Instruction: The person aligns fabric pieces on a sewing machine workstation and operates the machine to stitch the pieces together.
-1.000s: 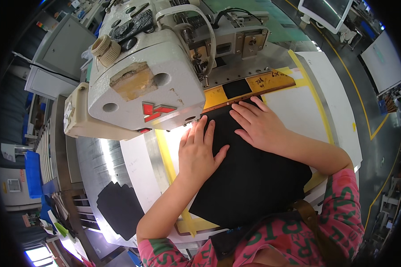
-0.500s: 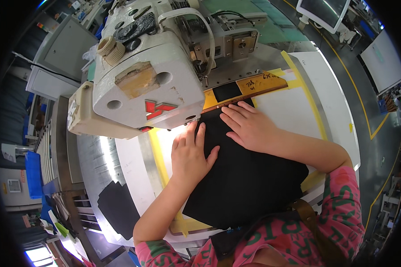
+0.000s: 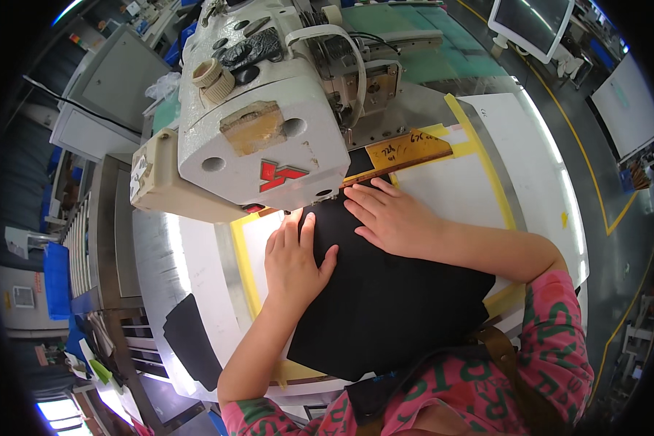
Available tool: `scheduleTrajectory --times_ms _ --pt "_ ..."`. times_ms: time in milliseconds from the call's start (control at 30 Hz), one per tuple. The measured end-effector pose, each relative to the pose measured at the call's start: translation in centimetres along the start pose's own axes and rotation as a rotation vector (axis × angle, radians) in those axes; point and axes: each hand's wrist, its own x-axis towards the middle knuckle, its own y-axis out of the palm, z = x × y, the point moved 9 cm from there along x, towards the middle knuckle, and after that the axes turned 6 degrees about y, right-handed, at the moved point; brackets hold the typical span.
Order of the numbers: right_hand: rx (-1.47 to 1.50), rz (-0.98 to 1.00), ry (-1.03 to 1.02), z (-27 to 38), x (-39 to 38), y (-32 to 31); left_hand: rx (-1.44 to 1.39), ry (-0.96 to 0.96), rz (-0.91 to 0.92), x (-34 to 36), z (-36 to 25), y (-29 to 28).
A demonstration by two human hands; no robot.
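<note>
A black fabric panel (image 3: 385,305) lies flat on the white sewing table (image 3: 472,189), its far edge tucked under the head of a large off-white industrial sewing machine (image 3: 269,138). My left hand (image 3: 294,258) rests palm down on the panel's left edge, fingers spread and pointing toward the machine. Flat on the panel's upper right part lies my right hand (image 3: 389,218), its fingertips close to a yellow guide plate (image 3: 407,151) beside the needle area. Neither hand grips anything; both press the cloth down.
Yellow tape strips (image 3: 487,160) frame the work area on the table. Another black fabric piece (image 3: 189,341) hangs off the table's left front edge. Blue bins (image 3: 57,280) and shelving stand at the left, and a monitor (image 3: 534,25) sits at the far right.
Both hands have slid forward with the black panel, pushing it further under the machine head. The view has shifted closer to the machine.
</note>
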Motion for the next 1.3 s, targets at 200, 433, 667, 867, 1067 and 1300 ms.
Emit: scheduleTrajectory --times_ms 200,433,667,867,1067,1300 --pt "-0.066 0.002 -0.014 -0.8 -1.1 -0.9 0.055 -0.023 -0.018 0.1 -0.6 -0.3" --pt "-0.093 -0.057 -0.041 -1.7 -2.1 -1.8 0.073 -0.081 0.010 0.3 -1.0 -1.0" --pt "-0.052 -0.052 -0.040 -2.0 -2.4 -2.6 0.100 -0.092 0.005 0.2 -1.1 -1.9" --pt "-0.034 -0.067 0.009 -2.7 -4.4 -3.2 0.099 -0.021 0.026 1.4 -3.4 -2.3" --pt "0.043 -0.088 0.025 -2.0 -3.9 -4.3 -0.047 0.105 0.052 2.7 -7.0 -1.0" --pt "0.040 -0.108 0.021 -1.6 -3.7 -5.0 -0.049 0.109 0.011 2.5 -6.9 -2.0"
